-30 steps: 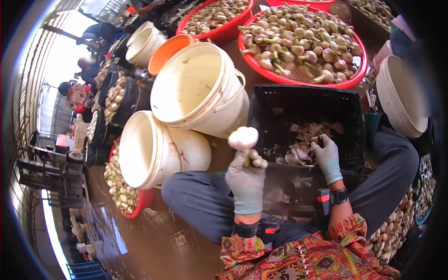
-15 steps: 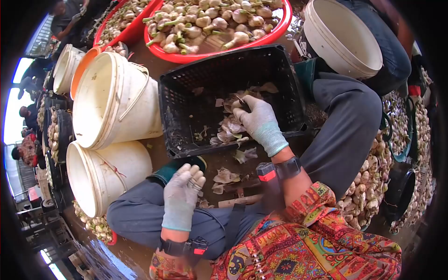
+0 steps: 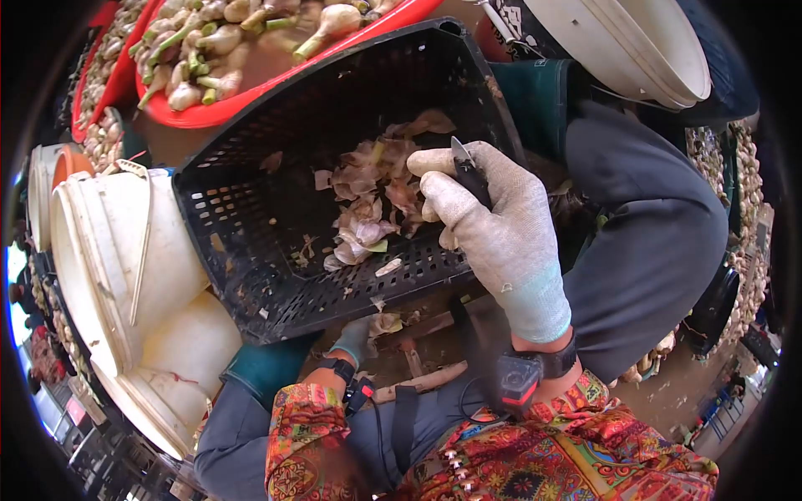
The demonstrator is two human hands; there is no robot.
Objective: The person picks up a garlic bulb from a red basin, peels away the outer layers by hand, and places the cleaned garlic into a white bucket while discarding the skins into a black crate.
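My right hand (image 3: 501, 221), in a pale glove with a greenish cuff, is closed on a small dark-handled knife (image 3: 469, 174), its short blade pointing up. It is over the right part of a black plastic crate (image 3: 276, 209). Papery garlic skins (image 3: 368, 188) lie on the crate's floor. My left hand (image 3: 357, 338), also gloved, is low beside the crate's near edge; its fingers are hidden beneath the crate's rim.
A red tub (image 3: 192, 114) of garlic bulbs (image 3: 221, 42) stands beyond the crate. White buckets (image 3: 171, 225) are at the left, and another white bucket (image 3: 618, 50) at the upper right. Garlic heaps line the right side.
The view has shifted and come closer to the crate. My right hand has lifted from the skins, showing the knife. My left hand has gone from open above my lap to beside the crate's near edge.
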